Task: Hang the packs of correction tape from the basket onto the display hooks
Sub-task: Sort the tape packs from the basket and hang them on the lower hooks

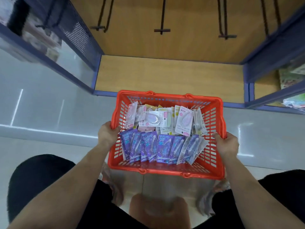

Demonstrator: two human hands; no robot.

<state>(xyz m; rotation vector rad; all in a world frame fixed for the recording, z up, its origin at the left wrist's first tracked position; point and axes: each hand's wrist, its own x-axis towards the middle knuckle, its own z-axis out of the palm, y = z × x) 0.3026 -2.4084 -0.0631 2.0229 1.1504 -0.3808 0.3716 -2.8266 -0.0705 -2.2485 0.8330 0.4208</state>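
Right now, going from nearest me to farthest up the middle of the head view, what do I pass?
Near rim of the basket → purple packs → white and pink packs → wooden shelf floor → display hooks.

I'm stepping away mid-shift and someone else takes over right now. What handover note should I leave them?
Left hand grips the left rim of the red basket, right hand the right rim.
The basket is in front of the display: purple packs in the near row, white-pink packs behind.
Done: nothing; the visible display hooks are bare.
Left: hang every pack.
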